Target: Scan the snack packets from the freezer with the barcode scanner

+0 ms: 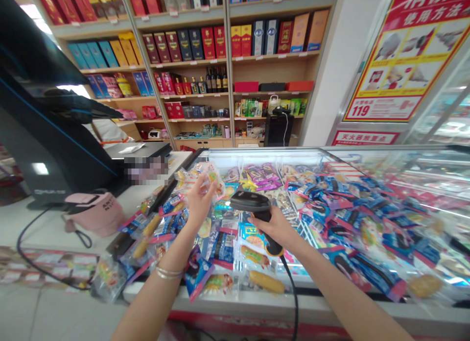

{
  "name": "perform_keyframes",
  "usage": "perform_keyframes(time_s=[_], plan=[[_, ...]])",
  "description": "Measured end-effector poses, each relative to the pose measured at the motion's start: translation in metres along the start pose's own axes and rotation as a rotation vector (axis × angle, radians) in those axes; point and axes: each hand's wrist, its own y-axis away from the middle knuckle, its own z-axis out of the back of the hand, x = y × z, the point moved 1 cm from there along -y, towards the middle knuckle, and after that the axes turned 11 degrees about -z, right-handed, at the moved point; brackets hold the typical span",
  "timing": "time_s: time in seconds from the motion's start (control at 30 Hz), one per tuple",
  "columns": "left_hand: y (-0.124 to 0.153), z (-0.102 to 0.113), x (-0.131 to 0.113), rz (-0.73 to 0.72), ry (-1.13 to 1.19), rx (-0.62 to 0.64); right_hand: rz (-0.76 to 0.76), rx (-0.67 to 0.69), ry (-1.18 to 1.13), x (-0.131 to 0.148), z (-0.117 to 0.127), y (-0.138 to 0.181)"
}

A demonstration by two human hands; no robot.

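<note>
Under both hands, a glass-topped freezer (323,152) strewn with snack packets (220,248). Well left of the left hand (198,201), a black till screen (44,135) and a pink cap (99,211). Right hand (275,228) wraps tight round a scanner (253,204). Left hand's fingertips pinch a clear packet (211,177), raised just left of the scanner's head.

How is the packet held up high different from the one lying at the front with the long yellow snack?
The held packet is lifted in the left hand; the lying packet rests flat on the glass lid, untouched. The held packet is up near the head of the barcode scanner, which the right hand grips; the lying packet is down beside its cable. Both are clear snack packets.
</note>
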Motion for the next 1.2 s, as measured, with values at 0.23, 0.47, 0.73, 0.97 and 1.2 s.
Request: perform_keyframes(time_s=[0.23,0.47,0.73,0.97,1.2], plan=[[-0.001,-0.002,-0.001,0.013,0.088,0.001,-0.017,-0.011,0.020,0.001,-0.001,0.001],[-0.003,-0.011,0.012,0.224,0.396,-0.002,0.002,-0.002,0.033,-0.004,0.000,0.000],[0.002,-0.014,0.011,0.188,0.366,0.041,0.000,-0.053,0.145,-0.004,0.001,0.000],[0.001,-0.010,0.010,0.068,0.257,0.087,0.016,-0.117,0.205,-0.008,0.000,-0.001],[0.003,-0.014,0.003,0.070,0.271,0.183,0.043,-0.151,0.234,-0.010,0.000,-0.002]])
